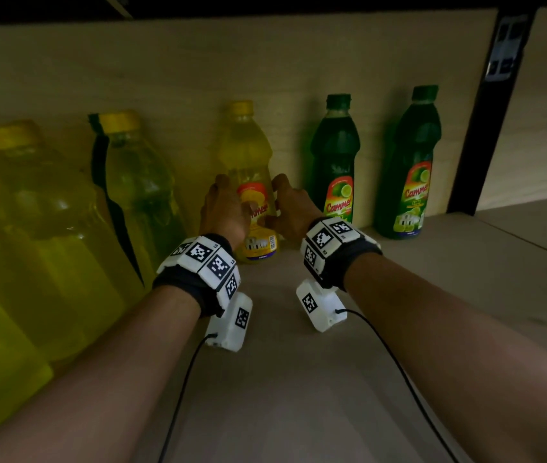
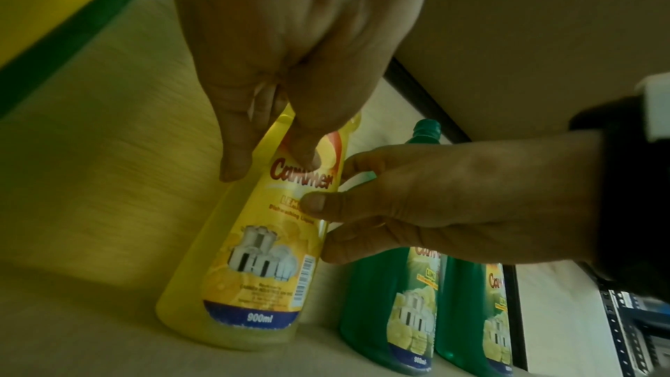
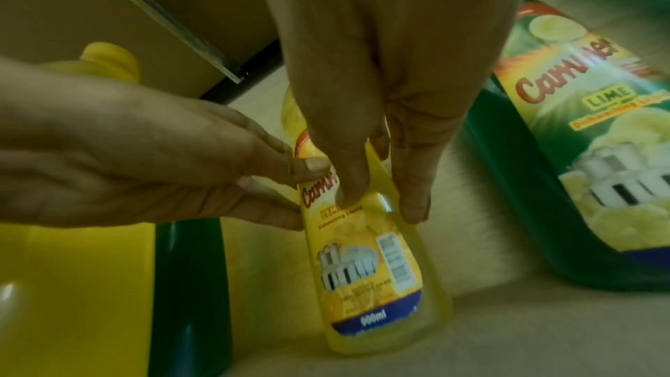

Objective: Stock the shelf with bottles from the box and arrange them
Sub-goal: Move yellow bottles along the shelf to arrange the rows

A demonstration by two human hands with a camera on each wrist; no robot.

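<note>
Head view looks down into the shelf [image 1: 299, 379], wrist views close (from opposite sides), sharing the yellow bottle [image 2: 254, 254].

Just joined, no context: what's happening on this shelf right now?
A person is stocking a shelf. Both hands grip one yellow bottle standing near the back wall: left hand on its left side, right hand on its right. Two green bottles stand to its right, apart from it. Larger yellow bottles fill the left end.
</note>
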